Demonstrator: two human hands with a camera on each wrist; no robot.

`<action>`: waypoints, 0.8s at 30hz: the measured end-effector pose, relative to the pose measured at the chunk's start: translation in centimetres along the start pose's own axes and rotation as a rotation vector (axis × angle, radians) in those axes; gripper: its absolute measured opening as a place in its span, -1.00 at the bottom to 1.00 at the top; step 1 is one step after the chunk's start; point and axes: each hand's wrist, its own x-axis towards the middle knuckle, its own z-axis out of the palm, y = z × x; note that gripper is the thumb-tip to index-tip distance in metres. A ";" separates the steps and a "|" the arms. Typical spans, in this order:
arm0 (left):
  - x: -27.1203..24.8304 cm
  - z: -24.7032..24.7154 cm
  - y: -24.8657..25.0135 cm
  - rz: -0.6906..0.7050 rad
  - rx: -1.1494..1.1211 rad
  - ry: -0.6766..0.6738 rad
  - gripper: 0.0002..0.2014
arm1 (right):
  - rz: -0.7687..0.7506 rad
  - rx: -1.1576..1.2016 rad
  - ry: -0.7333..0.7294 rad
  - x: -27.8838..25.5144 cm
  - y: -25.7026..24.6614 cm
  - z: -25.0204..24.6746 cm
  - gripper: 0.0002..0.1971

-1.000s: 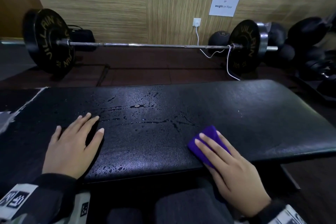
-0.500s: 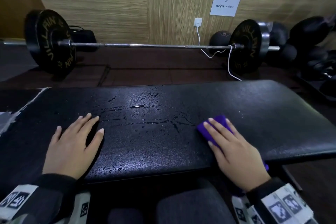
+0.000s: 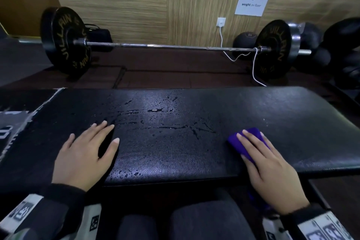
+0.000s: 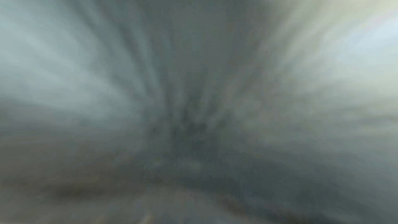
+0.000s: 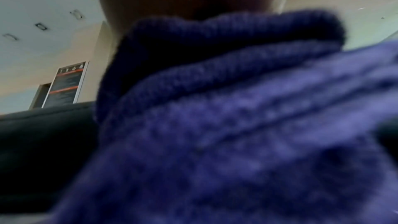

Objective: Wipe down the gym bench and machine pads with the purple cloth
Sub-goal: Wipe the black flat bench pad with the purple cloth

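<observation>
A black padded gym bench (image 3: 194, 152) runs across the head view, wet with droplets and streaks near its middle. My left hand (image 3: 85, 154) lies flat on its left part, fingers straight and spread. My right hand (image 3: 270, 165) presses the folded purple cloth (image 3: 239, 142) onto the bench's right part with straight fingers; most of the cloth is hidden under the palm and some hangs over the near edge. The right wrist view is filled by the purple cloth (image 5: 226, 125) beside the bench's black edge (image 5: 43, 134). The left wrist view is a grey blur.
A loaded barbell (image 3: 165, 46) with black plates lies on the dark floor beyond the bench. Black dumbbells (image 3: 341, 48) and a ball sit at the right by the wooden wall. A white cable (image 3: 253, 64) hangs from a wall socket. My knees (image 3: 185, 222) are under the near edge.
My right hand has slid the purple cloth to the right and farther onto the bench top. The left hand has stayed flat in place.
</observation>
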 end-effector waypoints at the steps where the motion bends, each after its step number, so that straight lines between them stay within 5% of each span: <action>1: -0.4 0.0 -0.1 0.002 -0.002 -0.024 -0.31 | 0.043 -0.018 -0.007 0.7 -0.6 0.3 -0.51; 6: -0.8 0.0 -0.1 -0.012 -0.002 -0.033 -0.33 | 0.063 -0.070 -0.061 3.6 -4.3 1.4 -0.50; 11: -1.0 0.0 -0.1 -0.009 -0.011 -0.018 -0.36 | -0.283 -0.015 -0.091 2.0 -7.3 1.7 -0.53; 17: -1.0 0.0 0.0 -0.016 -0.025 -0.006 -0.35 | -0.532 0.047 -0.187 -1.0 -2.8 -0.4 -0.48; 24: -0.9 0.0 0.1 -0.018 -0.032 0.033 -0.40 | -0.133 0.008 -0.155 2.2 -1.8 0.3 -0.52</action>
